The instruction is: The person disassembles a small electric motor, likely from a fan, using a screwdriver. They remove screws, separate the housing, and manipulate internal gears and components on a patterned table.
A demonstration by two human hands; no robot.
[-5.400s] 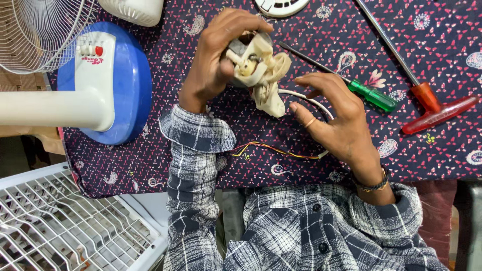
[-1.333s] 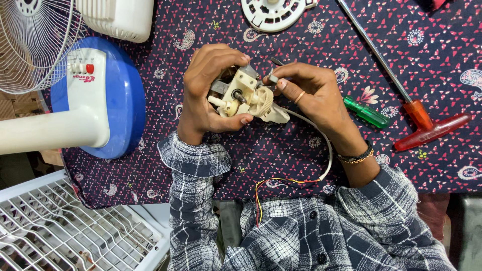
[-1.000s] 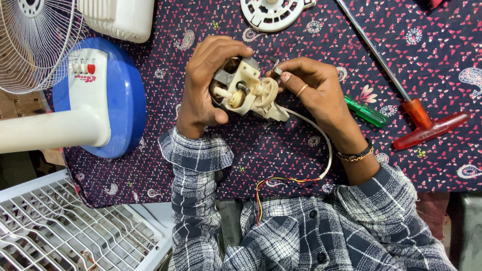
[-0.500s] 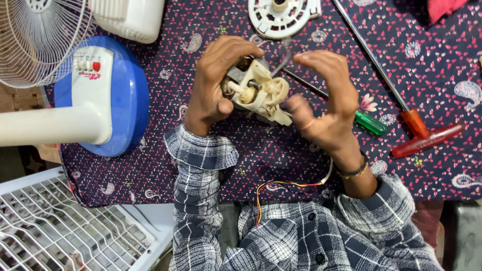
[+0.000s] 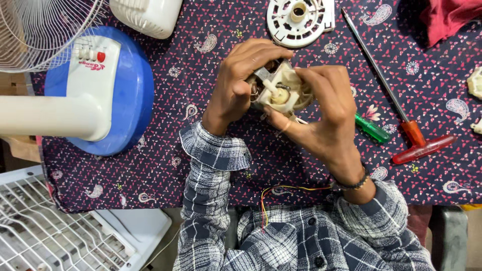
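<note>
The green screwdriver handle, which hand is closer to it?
The right hand. Its edge lies just beside the green screwdriver handle, while the left hand grips the fan motor on the far side.

Right hand now closed over motor
</note>
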